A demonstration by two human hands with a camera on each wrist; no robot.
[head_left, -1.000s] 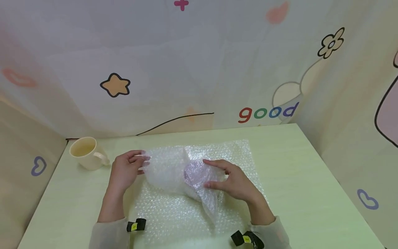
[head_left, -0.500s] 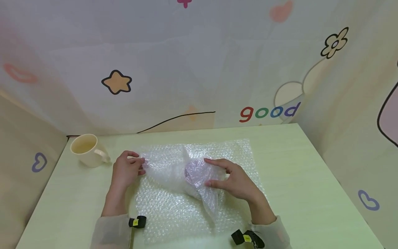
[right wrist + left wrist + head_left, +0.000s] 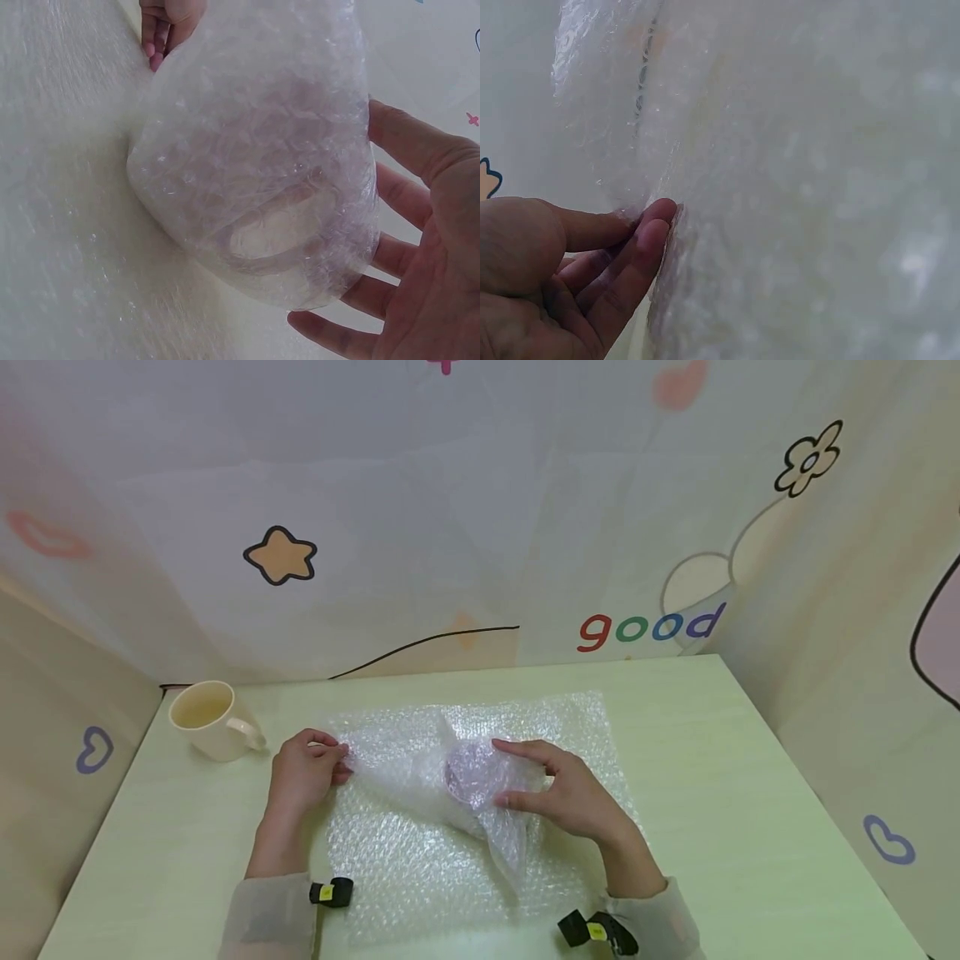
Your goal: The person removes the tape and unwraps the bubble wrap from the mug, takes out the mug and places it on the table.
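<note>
A pale purple mug (image 3: 472,775) lies within bubble wrap (image 3: 408,885) near the middle of the table; in the right wrist view a loop like its handle (image 3: 274,229) shows through the film. My right hand (image 3: 573,789) holds the wrapped mug from the right, thumb and fingers spread around its side. To the left, my left hand (image 3: 302,772) pinches the edge of a raised flap (image 3: 795,187) of the wrap between thumb and fingertips. That flap runs from the left fingers across to the mug. A pointed fold (image 3: 506,852) hangs from the mug's near side.
A cream mug (image 3: 212,722) stands at the back left of the pale green table (image 3: 750,827), its handle toward the left hand. Behind the table rises a printed curtain (image 3: 420,543). Black straps with small cameras (image 3: 333,893) sit at both wrists.
My left hand has shifted slightly left, its fingertips drawing closer together on the flap, which stands lower and narrower. My right hand and the wrapped mug stay nearly in place.
</note>
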